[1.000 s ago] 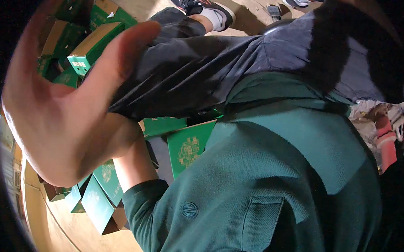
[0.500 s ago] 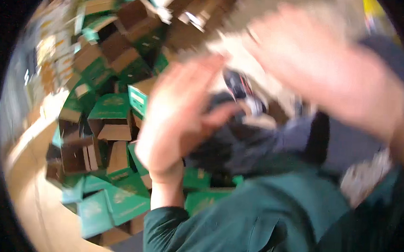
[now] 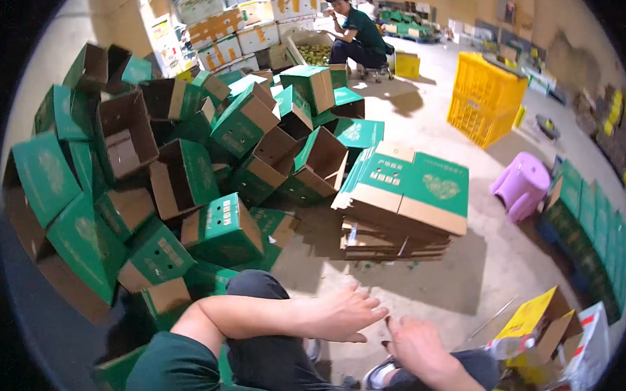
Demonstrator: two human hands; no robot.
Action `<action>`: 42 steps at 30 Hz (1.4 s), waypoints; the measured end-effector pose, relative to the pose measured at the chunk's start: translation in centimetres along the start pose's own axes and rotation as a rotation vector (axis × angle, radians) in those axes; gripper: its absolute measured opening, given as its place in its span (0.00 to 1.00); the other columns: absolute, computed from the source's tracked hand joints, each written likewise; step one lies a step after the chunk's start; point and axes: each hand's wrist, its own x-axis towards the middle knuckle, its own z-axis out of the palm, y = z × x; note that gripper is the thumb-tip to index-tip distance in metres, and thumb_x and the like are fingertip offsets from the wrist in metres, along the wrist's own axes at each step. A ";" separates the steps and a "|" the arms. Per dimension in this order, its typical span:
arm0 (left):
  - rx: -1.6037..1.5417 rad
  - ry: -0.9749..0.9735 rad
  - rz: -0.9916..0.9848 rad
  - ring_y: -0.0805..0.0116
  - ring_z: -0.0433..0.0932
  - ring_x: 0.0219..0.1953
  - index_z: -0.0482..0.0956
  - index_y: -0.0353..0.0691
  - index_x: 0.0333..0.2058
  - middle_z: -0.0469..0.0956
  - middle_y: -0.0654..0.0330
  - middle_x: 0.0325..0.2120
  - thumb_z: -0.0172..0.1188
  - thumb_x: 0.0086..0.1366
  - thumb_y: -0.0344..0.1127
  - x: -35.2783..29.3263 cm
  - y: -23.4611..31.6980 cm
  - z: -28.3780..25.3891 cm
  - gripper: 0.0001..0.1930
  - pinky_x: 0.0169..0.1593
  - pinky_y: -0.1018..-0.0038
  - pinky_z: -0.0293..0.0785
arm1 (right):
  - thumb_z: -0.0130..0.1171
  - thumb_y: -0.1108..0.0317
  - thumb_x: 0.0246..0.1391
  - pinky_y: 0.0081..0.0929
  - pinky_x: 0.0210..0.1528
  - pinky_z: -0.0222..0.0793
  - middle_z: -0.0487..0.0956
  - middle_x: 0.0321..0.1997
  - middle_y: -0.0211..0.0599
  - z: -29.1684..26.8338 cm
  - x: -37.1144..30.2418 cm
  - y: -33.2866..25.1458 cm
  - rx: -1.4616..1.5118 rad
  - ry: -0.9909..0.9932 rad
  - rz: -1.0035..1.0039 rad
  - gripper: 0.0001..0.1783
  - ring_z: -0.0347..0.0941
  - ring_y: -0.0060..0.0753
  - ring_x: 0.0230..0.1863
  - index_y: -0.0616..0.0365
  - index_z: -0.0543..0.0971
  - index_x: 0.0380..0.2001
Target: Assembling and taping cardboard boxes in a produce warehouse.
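Note:
My left hand reaches across above my lap, fingers stretched out and slightly apart, holding nothing. Close to its fingertips is my right hand, its fingers loosely bent and apart, with nothing visible in the grasp. Small dark patches show at the right fingertips; what they are I cannot make out. Beyond both hands, a stack of flattened green cardboard boxes lies on the floor, touched by neither hand. To the left, a large heap of folded-up, open green boxes lies tumbled at many angles.
Yellow crates and a purple stool stand beyond the stack. Flat green boxes line the right side. A yellow carton sits near my right knee. A seated person is beside a bin of round produce.
The view has swung up from my lap to the wider room. Both hands, raised and blurred before, now appear lower, close together above my lap.

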 end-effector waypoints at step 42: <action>-0.196 -0.175 0.058 0.60 0.80 0.48 0.84 0.45 0.42 0.84 0.59 0.42 0.71 0.56 0.48 22.2 -16.5 12.7 0.19 0.52 0.63 0.74 | 0.43 0.58 0.71 0.55 0.45 0.77 0.83 0.37 0.56 -0.1 21.1 6.3 0.031 0.390 0.185 0.18 0.82 0.61 0.41 0.62 0.75 0.39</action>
